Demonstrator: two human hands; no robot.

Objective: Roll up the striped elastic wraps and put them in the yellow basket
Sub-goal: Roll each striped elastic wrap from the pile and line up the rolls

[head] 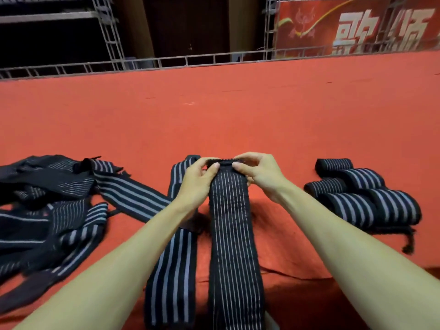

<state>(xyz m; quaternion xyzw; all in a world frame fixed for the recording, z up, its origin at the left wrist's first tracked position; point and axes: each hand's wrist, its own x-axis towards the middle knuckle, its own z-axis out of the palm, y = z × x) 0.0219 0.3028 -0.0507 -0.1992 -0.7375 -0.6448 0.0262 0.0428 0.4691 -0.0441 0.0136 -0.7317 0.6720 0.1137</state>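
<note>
Elastic and soft, the wrap [232, 222] looks light and springy, so it probably needs pinching at both edges of its far end and rolling taut. In the head view it is black with thin pale stripes, lying lengthwise on red cloth [238, 115]. Left hand [198, 177] and right hand [258, 171] pinch that end. Rolls [364, 194] lie right of the wrap, a loose pile [47, 206] left. No basket shows.

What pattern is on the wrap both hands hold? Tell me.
Thin pale lengthwise stripes on the black elastic wrap; head view.
</note>
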